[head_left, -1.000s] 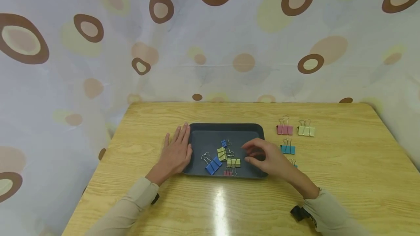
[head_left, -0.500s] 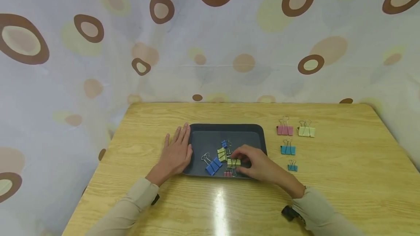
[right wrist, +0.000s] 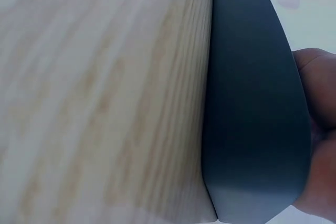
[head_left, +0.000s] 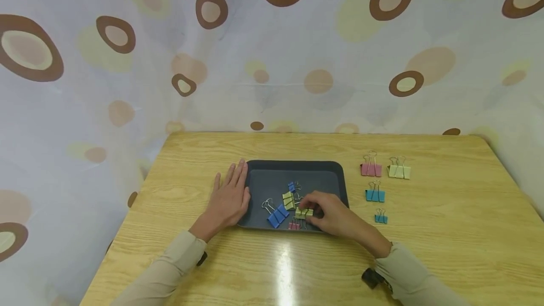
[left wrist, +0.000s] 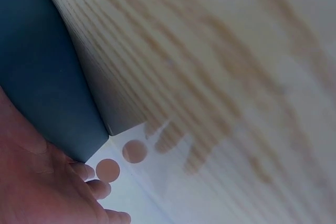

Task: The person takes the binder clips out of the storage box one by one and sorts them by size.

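Wood-grain surface [head_left: 450, 240] carrying a dark grey rectangular tray [head_left: 269, 179].
Right hand [head_left: 331, 212]: grip clamped on a yellow metal binder clip [head_left: 303, 214] inside the tray, toward its near right side. Left hand [head_left: 226, 203]: grip apart, fingers extended, against the tray's left rim. Near the gripped clip: second yellow clip [head_left: 288, 200], large blue clip [head_left: 278, 216], small pink clip [head_left: 293, 225].

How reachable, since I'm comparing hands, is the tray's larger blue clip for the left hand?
Probably yes: the left hand rests at the tray's edge, with no other clip between it and the larger blue clip.
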A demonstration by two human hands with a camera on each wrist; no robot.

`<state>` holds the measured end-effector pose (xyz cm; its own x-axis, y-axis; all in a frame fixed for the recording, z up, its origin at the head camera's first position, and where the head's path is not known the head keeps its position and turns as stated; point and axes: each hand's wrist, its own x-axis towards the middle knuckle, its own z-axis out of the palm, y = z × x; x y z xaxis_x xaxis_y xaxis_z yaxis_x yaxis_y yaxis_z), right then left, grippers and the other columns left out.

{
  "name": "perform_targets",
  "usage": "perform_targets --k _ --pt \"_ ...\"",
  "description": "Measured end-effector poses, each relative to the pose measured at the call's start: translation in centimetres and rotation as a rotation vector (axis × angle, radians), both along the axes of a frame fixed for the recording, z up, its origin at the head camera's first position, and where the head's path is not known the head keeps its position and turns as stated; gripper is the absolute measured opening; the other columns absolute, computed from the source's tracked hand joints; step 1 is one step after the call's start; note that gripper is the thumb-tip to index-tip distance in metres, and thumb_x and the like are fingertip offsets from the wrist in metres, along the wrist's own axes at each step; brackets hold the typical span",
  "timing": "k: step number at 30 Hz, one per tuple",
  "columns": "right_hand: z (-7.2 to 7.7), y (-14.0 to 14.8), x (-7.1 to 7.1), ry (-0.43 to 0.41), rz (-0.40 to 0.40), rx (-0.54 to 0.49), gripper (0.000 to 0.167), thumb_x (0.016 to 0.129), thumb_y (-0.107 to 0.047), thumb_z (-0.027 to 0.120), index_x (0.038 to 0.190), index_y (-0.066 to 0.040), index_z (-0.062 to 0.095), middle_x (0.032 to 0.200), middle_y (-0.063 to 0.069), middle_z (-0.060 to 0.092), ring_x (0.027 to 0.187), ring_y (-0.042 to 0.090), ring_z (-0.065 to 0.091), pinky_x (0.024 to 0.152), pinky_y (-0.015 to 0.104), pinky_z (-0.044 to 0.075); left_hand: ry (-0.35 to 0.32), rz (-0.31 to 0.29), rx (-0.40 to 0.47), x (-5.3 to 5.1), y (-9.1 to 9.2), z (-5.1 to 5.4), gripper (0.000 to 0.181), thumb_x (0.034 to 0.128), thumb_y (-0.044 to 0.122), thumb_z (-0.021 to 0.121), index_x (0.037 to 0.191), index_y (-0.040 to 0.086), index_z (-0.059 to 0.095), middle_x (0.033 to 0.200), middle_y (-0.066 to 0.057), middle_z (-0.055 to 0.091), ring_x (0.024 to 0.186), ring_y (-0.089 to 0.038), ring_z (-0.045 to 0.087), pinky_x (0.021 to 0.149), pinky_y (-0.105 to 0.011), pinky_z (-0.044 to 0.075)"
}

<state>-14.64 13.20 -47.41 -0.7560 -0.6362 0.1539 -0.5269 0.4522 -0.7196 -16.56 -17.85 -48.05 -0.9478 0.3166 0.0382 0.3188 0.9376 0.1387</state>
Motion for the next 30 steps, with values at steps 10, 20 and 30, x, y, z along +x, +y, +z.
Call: perform_targets --k 10,20,30 --pt "0.2 0.1 -0.1 -0.047 -0.045 -0.049 0.021 0.096 -0.004 0.070 0.117 -0.006 0.068 0.109 0.005 0.071 0.091 0.016 0.068 0.076 0.028 0.058 0.006 -0.002 0.002 0.0 0.0 0.0 0.065 0.1089 0.027 0.036 0.164 0.002 0.012 0.172 -0.011 0.011 0.157 -0.033 0.013 0.120 -0.065 0.014" --pt "0.5 0.3 0.1 0.016 -0.113 -0.155 0.030 0.098 -0.005 0.069 0.125 -0.003 0.057 0.099 0.004 0.076 0.076 0.013 0.068 0.066 0.027 0.055 -0.024 -0.004 0.011 0.1 0.0 0.1 0.065 0.1096 0.026 0.034 0.165 0.003 0.009 0.172 -0.010 0.007 0.157 -0.032 0.009 0.120 -0.064 0.012" --pt "0.7 1.3 0.3 -0.011 -0.161 -0.193 0.013 0.103 -0.007 0.062 0.111 -0.012 0.071 0.093 0.000 0.070 0.072 0.018 0.066 0.066 0.028 0.056 -0.020 -0.011 0.016 0.1 0.1 0.4 0.064 0.1094 0.025 0.034 0.164 0.002 0.011 0.172 -0.011 0.009 0.157 -0.033 0.011 0.120 -0.065 0.013"
